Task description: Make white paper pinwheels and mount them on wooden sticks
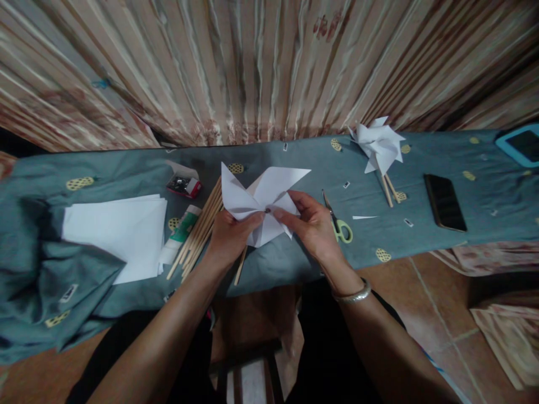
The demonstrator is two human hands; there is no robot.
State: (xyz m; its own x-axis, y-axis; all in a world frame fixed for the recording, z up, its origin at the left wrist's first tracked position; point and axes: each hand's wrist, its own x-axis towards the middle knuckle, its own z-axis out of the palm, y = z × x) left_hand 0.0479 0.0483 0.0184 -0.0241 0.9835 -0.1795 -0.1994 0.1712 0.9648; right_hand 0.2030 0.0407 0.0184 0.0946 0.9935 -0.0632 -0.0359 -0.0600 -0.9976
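Note:
Between my two hands is a white paper pinwheel [269, 188], its blades folded in to a small dark pin [267, 210] at the centre. My left hand [229, 233] grips it from the left, with the thumb beside the pin. From the right, my right hand [309, 221] holds it, thumb pressed near the centre and fingers behind the paper. Below the pinwheel a thin wooden stick [240, 266] shows; its upper end is hidden. Just right of my right hand lie scissors [342, 229] with light green handles.
Left of my hands are wooden sticks [196, 241], a glue stick [181, 233], an open box of pins [184, 184] and white paper sheets [122, 230]. To the right lie finished pinwheels [379, 145], a paper sliver [364, 217], a phone [445, 202] and a blue-framed device [522, 145]. A curtain [261, 67] hangs behind.

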